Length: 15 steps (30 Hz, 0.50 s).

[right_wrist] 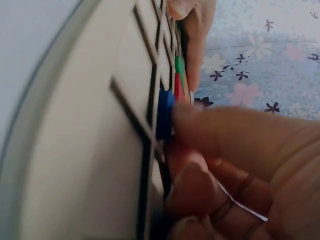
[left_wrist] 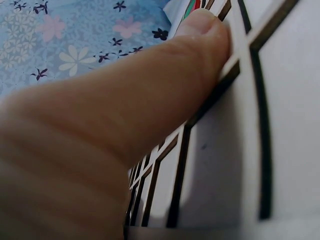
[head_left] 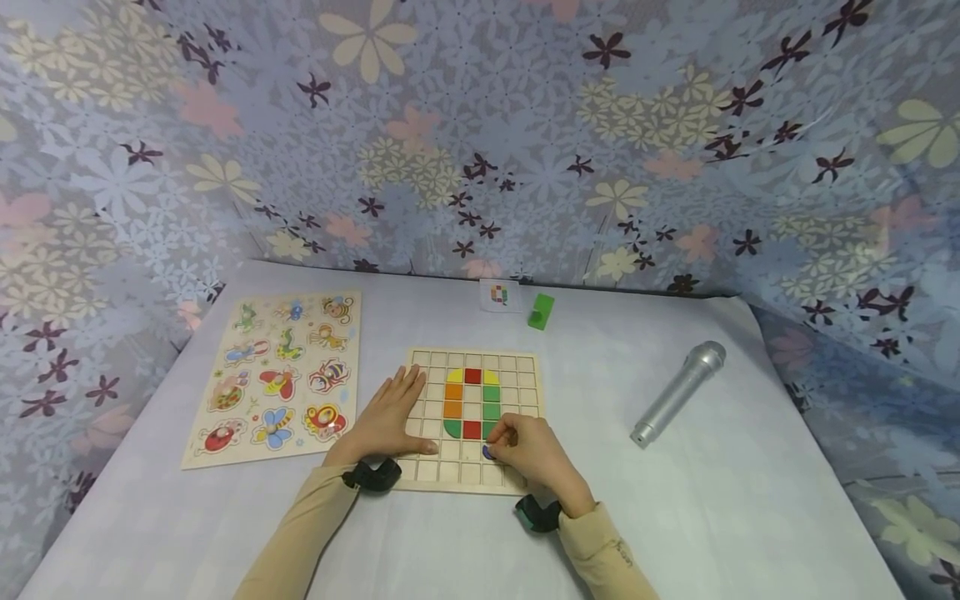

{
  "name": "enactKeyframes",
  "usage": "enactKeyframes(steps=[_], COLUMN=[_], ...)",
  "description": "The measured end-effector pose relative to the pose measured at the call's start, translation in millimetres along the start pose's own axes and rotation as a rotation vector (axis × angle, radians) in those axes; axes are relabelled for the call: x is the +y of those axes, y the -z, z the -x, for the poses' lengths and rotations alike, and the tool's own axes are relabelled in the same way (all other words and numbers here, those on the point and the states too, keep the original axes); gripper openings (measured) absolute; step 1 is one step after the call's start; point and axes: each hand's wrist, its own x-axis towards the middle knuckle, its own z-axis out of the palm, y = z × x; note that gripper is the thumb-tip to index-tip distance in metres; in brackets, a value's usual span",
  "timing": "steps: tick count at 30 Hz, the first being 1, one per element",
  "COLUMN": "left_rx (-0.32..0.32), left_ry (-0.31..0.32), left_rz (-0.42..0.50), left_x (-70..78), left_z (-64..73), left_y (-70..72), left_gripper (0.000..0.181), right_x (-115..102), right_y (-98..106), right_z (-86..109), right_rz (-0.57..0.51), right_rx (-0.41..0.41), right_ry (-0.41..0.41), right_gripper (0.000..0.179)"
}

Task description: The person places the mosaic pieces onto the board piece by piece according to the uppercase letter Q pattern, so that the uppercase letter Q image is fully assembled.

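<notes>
A wooden grid board (head_left: 472,487) lies on the table with flat coloured pieces set in a ring: red (head_left: 472,376) at top and bottom, yellow at the upper corners, orange (head_left: 453,408) down the left, green (head_left: 491,393) down the right and at the lower corners. My left hand (head_left: 381,427) rests on the board's left side with fingers spread, its thumb (left_wrist: 200,40) lying across the cells. Thumb and fingers of my right hand (head_left: 531,448) pinch a small blue piece (right_wrist: 164,114) right at the grid, just below the ring's lower right corner.
On the left lies an insect picture puzzle board (head_left: 281,375). Behind the grid board are a small pattern card (head_left: 499,295) and a green object (head_left: 542,311). A silver microphone-shaped object (head_left: 677,396) lies on the right. Flowered cloth (head_left: 480,167) hangs behind the table.
</notes>
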Motion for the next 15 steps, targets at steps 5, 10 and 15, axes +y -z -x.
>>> enactKeyframes(steps=[5,10,15], left_rx=[0.003,0.001,-0.002], left_ry=[-0.009,-0.003,0.004], left_rz=[-0.002,0.001,-0.007], left_x=[-0.2,0.1,-1.2], left_z=[-0.1,1.0,2.0], left_y=[-0.8,0.8,-0.4], left_gripper=[0.115,0.114,0.114], right_x=[-0.3,0.0,1.4], right_y=[-0.1,-2.8,-0.9], right_z=[1.6,1.4,0.8], right_rz=[0.006,0.008,-0.015], right_rx=[-0.023,0.003,-0.003], right_ry=[-0.003,0.009,-0.003], right_gripper=[0.017,0.016,0.017])
